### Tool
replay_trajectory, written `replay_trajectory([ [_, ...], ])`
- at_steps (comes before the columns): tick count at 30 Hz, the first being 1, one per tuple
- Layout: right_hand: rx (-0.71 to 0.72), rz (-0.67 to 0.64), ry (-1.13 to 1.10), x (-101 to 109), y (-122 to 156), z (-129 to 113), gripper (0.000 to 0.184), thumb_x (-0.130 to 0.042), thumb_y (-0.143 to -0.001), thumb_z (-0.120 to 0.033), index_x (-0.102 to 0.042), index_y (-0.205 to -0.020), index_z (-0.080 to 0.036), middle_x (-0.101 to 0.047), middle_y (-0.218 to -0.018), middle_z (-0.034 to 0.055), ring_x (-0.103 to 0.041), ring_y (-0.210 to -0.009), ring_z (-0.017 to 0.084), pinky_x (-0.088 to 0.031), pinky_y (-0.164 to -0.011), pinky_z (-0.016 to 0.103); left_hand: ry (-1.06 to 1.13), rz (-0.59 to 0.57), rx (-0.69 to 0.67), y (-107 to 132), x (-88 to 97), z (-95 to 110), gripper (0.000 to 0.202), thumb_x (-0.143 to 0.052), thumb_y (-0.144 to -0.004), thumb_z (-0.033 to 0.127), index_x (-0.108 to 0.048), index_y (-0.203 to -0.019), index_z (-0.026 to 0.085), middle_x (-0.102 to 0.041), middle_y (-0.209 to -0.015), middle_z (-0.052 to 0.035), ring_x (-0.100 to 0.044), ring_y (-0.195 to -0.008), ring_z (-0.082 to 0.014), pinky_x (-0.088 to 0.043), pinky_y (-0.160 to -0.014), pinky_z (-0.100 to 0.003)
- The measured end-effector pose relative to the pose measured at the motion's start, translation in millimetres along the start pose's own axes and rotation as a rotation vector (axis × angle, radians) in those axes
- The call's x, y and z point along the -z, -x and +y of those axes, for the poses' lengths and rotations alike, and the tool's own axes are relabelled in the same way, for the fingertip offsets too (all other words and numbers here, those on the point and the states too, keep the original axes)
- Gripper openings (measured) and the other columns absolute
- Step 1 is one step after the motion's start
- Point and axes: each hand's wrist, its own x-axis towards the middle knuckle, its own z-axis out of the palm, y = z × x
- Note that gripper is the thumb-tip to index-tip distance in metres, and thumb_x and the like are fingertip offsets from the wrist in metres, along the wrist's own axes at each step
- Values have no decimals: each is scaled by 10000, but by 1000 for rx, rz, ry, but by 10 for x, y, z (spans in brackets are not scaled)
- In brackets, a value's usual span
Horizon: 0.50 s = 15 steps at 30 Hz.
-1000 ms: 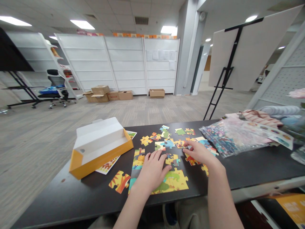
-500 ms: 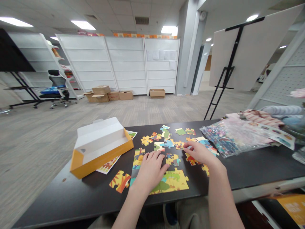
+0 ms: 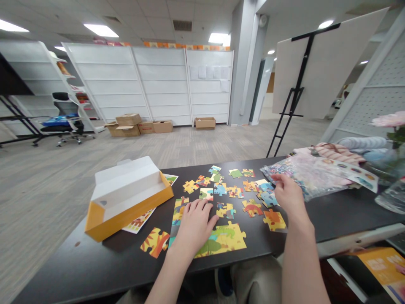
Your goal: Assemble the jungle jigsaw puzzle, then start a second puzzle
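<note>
My left hand [image 3: 194,223] lies flat, fingers spread, on the joined part of a colourful jigsaw [image 3: 226,240] near the front edge of the black table [image 3: 341,211]. Several loose puzzle pieces [image 3: 236,192] are scattered just beyond it. My right hand [image 3: 287,194] is further right, its fingers curled at the near edge of a clear plastic bag [image 3: 311,175] full of pieces. What the fingers grip, if anything, is hidden. An orange piece [image 3: 274,220] lies just below that wrist, and a single orange-red piece [image 3: 155,242] lies left of the joined part.
An open yellow-and-white box [image 3: 126,198] sits at the table's left on a printed sheet [image 3: 139,219]. Folded cloth and a glass vase [image 3: 390,194] stand at the far right. A black easel with a board [image 3: 297,88] stands behind the table.
My right hand has left the pieces in the middle and moved right and away to the plastic bag's edge. The left hand has stayed on the joined part. The view shifted slightly.
</note>
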Motion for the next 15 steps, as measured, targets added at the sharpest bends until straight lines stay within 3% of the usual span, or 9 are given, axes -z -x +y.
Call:
replay_trajectory([
  [5,-56,-175,115,-8,3,179,376,-418,-866,-206,-735,-1068,-186,-752,-1095,125,-684,-1003,291,-491,-835,363,34,3,-14,-8,-5,1,239,-546,-969,362,-641,-1139,223,-623,-1368,-73,-534,-1259,-284,-416,-1055,-488],
  [9,-99,-292,167,13,3,317,320,-488,-868,-262,-734,-1060,-193,-760,-1066,121,-705,-944,284,-496,-784,353,120,-17,-98,-15,-7,30,264,-534,-979,355,-640,-1186,230,-610,-1394,-66,-483,-1339,-265,-395,-1108,-471],
  [11,-95,-318,161,5,16,369,300,-583,-826,-323,-729,-1056,-197,-764,-1045,105,-714,-910,266,-506,-764,333,142,-36,-138,-20,-12,51,270,-534,-978,341,-637,-1204,236,-622,-1378,-64,-457,-1371,-264,-389,-1118,-476],
  [15,-57,-327,188,-75,57,374,435,-754,-665,-390,-722,-1063,-218,-755,-1062,101,-714,-932,284,-523,-764,333,143,-60,-157,-31,-26,72,247,-543,-973,326,-641,-1181,236,-643,-1349,-53,-434,-1394,-277,-392,-1115,-490],
])
